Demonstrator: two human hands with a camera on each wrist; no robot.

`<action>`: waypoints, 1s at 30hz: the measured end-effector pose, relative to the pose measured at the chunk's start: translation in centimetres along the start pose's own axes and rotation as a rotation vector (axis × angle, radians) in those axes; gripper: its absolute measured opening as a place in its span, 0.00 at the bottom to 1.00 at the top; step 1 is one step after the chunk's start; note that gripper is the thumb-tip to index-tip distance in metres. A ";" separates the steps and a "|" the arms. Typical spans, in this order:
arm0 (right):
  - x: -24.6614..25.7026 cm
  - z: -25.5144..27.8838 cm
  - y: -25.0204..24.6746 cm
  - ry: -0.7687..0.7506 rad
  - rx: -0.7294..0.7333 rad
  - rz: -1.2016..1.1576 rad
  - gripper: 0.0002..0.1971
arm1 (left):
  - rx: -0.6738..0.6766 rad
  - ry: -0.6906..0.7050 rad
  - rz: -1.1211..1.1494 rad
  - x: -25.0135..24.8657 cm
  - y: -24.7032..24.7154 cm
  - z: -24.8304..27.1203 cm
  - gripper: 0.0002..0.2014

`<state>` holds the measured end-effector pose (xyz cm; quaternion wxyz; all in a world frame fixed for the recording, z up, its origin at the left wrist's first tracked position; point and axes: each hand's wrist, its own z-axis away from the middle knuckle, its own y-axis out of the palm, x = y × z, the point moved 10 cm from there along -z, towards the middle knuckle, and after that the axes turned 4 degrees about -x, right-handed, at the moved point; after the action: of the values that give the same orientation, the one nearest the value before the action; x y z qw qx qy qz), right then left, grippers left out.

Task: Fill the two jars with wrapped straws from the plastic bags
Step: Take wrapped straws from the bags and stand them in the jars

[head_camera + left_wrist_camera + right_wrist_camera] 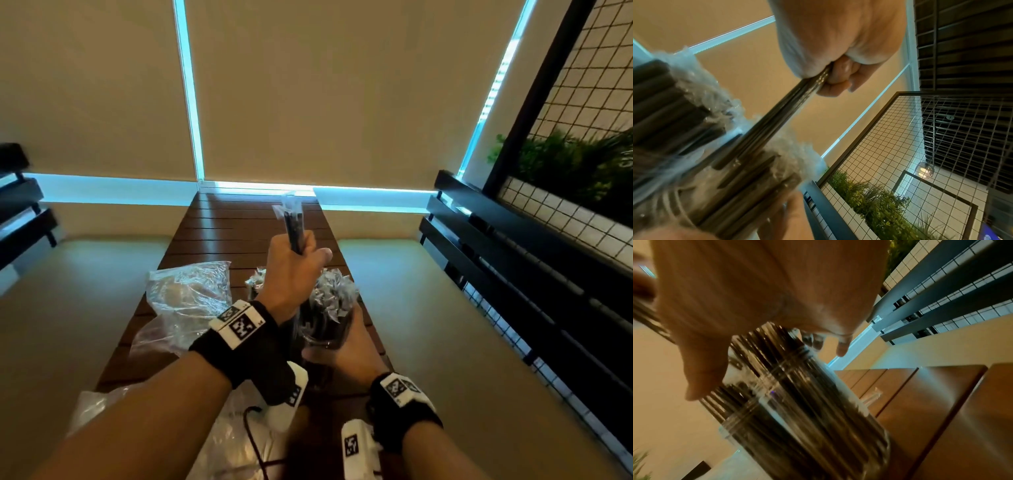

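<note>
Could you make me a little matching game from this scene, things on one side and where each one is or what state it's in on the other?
Things:
1. small bunch of wrapped straws
2. jar
3. plastic bag
4. left hand

Places or states:
A. lying crumpled on the wooden table
B. packed with straws, steadied by the right hand
C. sticking up out of a fist
D. raised above the jar, fingers curled tight

Pairs: 1-C, 2-B, 3-A, 4-D
</note>
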<state>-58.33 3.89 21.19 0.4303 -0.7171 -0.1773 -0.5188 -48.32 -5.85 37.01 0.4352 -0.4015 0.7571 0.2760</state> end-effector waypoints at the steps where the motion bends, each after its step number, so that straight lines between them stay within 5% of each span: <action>1: -0.6 -0.2 0.3 0.041 -0.029 0.005 0.64 | -0.003 -0.004 0.009 0.4 0.2 0.0 0.23; 5: 0.1 -0.3 -0.2 0.083 -0.180 0.112 0.59 | -0.038 -0.034 0.042 1.4 0.5 0.1 0.23; 9: 0.9 -0.7 -1.0 0.091 -0.269 0.209 0.44 | -0.107 -0.070 0.046 2.7 0.0 -0.3 0.25; 21: 0.0 -1.5 -0.5 0.012 -0.218 0.243 0.36 | -0.003 -0.065 -0.163 7.8 1.8 3.7 0.20; 25: 0.1 -1.4 -0.3 0.000 -0.214 0.238 0.34 | 0.004 0.086 -0.416 5.3 1.8 3.0 0.17; 28: 0.2 -0.8 -0.1 -0.003 -0.219 0.239 0.37 | -0.038 0.297 -0.446 1.3 1.0 2.2 0.40; 30: 0.2 -0.6 -0.2 0.005 -0.256 0.242 0.38 | -0.002 0.475 -0.496 -1.8 1.6 1.9 0.39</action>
<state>-58.76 3.51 21.55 0.3950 -0.7808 -0.0211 -0.4837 -48.36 -2.87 37.78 0.3003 -0.6270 0.7162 0.0615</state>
